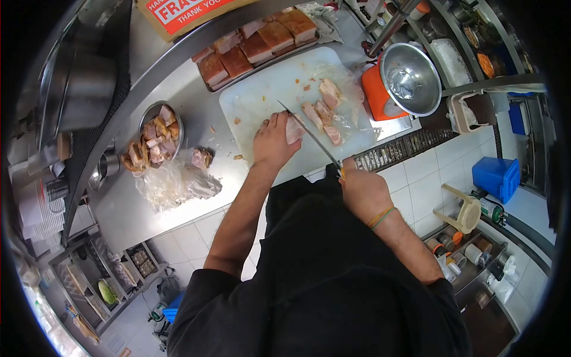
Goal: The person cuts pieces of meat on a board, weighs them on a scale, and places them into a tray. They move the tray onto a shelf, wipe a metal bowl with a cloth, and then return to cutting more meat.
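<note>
on the cutting board (262,95), left hand (272,143) clamped on meat (294,128), right hand (364,191) (knife (309,134) handle hidden) closed

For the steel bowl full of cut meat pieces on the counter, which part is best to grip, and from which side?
Probably grip the bare rim of the steel bowl from above, on its side nearest the cutting board. The meat is heaped inside, so the rim is the only free part, and the crumpled plastic wrap lies against its near side.
</note>
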### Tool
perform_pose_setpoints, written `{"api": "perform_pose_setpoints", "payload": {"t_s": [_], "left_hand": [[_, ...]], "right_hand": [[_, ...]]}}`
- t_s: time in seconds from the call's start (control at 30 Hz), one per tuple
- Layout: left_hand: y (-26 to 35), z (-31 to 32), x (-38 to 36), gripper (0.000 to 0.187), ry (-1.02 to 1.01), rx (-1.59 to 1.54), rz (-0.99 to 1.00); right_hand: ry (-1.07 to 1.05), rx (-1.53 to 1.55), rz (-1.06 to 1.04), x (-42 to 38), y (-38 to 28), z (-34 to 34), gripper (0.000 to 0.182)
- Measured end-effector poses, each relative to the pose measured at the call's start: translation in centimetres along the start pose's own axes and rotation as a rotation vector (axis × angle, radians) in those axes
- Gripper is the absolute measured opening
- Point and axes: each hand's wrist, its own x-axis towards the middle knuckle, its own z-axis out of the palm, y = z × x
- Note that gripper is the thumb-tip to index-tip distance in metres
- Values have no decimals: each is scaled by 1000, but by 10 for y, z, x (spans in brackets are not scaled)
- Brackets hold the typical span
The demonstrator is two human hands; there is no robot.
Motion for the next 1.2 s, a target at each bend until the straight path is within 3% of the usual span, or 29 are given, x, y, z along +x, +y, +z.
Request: {"api": "perform_pose_setpoints", "payload": {"t_s": [0.13, 0.23, 0.43, 0.67, 1.2], "left_hand": [[2, 3, 0, 68, 14, -4, -12], [1, 5, 2, 68, 19, -2, -14], [2, 6, 5, 69, 17, 34, -51], [7, -1, 13, 69, -131, 29, -177], [6, 4, 13, 68, -109, 46, -137]], "right_hand": [[-26, 10, -5, 5, -1, 1, 14], [10, 42, -31, 27, 2, 14, 27], [44, 85, -32, 69, -7, 30, 22], [-42, 79, 8, 28, -4, 11, 19], [-63, 77, 32, 77, -10, 46, 21]]}}
